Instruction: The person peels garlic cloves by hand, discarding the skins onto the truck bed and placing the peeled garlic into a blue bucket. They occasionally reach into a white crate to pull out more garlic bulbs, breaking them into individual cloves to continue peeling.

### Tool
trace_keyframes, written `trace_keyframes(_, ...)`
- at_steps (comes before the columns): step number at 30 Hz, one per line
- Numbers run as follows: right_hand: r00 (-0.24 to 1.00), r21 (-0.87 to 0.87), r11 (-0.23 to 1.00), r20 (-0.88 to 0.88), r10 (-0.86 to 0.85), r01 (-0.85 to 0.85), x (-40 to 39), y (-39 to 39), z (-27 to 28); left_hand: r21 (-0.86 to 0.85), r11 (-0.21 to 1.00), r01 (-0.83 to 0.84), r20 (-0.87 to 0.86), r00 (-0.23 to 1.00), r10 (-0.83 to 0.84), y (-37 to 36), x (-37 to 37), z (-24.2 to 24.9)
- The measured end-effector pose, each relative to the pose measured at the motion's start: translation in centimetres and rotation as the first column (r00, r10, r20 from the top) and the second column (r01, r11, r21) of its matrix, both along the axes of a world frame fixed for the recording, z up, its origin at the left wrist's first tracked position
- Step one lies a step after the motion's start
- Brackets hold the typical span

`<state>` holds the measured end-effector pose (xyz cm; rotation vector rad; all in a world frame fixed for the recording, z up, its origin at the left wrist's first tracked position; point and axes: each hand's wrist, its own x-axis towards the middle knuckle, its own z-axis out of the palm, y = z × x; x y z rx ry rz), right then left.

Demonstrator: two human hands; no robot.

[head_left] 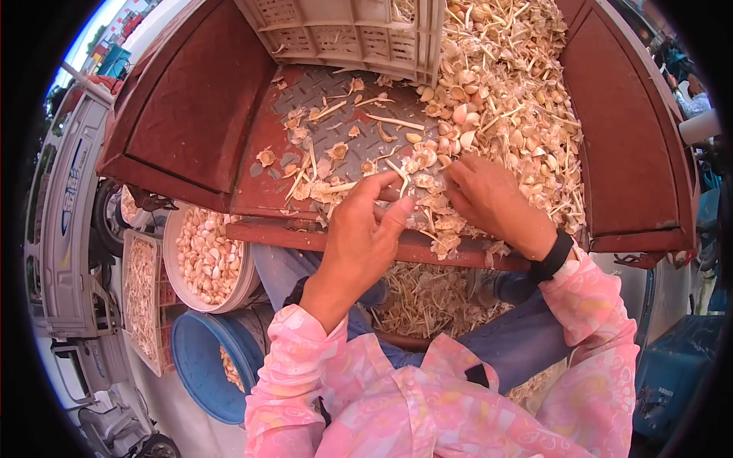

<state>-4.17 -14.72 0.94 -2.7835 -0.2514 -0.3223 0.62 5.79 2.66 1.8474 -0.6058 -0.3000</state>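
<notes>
Between the thumb and fingers of my left hand (365, 221) is a pale, bent garlic stem (403, 180), held just above the truck bed's front lip. My right hand (489, 197) is curled at the lower edge of the heap of garlic cloves (527, 114), among loose cloves and papery skins. Its fingertips point down and inward, so whatever they grip is hidden. Close by the two hands lie a few pinkish cloves (460, 114) and a clump of dry garlic skins (439, 202). Cut stems (395, 122) and root ends are scattered on the metal bed.
A white plastic crate (343, 42) tilts at the back of the red bed. Side panels (195, 99) flank it. To the left stand a white bucket of cloves (174, 252), a blue bucket (200, 366) and a filled crate (159, 305). Stems pile up below, between my legs.
</notes>
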Motion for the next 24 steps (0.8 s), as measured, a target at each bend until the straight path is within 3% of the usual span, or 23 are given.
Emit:
trace_keyframes(2,0.996,0.054,0.998,0.082,0.029,-0.033,-0.7,0.1,1.0,0.109,0.991,0.071,0.117,0.990,-0.084,-3.5,-0.8,-1.1)
trace_keyframes(5,0.996,0.085,0.996,0.084,0.013,-0.020,-1.9,0.1,1.5,0.009,0.990,0.139,0.024,0.990,-0.139,-6.0,-1.1,-2.6)
trace_keyframes(9,0.999,0.198,0.980,0.032,0.000,-0.006,-2.7,-0.1,0.8,-0.090,0.975,0.203,-0.338,0.915,-0.222,-6.6,-0.9,-4.4)
trace_keyframes(12,0.938,0.644,0.763,-0.294,0.184,0.053,-2.7,-1.2,2.6,-0.145,0.961,0.234,-0.491,0.826,-0.275,-5.7,-0.6,-3.6)
trace_keyframes(14,0.924,0.636,0.770,-0.327,0.199,0.059,-2.2,-2.4,2.3,-0.158,0.962,0.224,-0.563,0.780,-0.274,-4.8,0.3,-1.9)
trace_keyframes(15,0.917,0.632,0.773,-0.341,0.206,0.062,-1.8,-2.8,2.1,-0.182,0.971,0.155,-0.520,0.823,-0.229,-4.6,1.5,-2.2)
trace_keyframes(16,0.971,0.547,0.837,-0.211,0.114,0.021,-1.1,-3.0,1.8,-0.135,0.990,0.031,-0.475,0.875,-0.092,-4.7,2.5,-1.8)
trace_keyframes(18,0.996,0.345,0.938,0.089,-0.030,-0.003,0.6,-2.8,0.9,-0.085,0.995,-0.045,-0.203,0.979,0.027,-5.9,4.1,-1.5)
trace_keyframes(19,0.989,0.277,0.961,0.143,-0.038,-0.003,1.6,-2.6,0.3,-0.014,1.000,-0.020,0.026,0.999,0.021,-6.7,4.8,-2.0)
trace_keyframes(21,0.998,0.077,0.997,0.057,-0.022,0.017,2.5,-2.2,-0.5,0.131,0.991,-0.025,0.466,0.884,-0.039,-8.0,5.7,-3.6)
trace_keyframes(24,0.999,-0.113,0.993,0.028,-0.028,0.031,2.4,-1.1,-0.8,0.291,0.956,-0.028,0.426,0.899,-0.103,-7.3,5.4,-4.5)
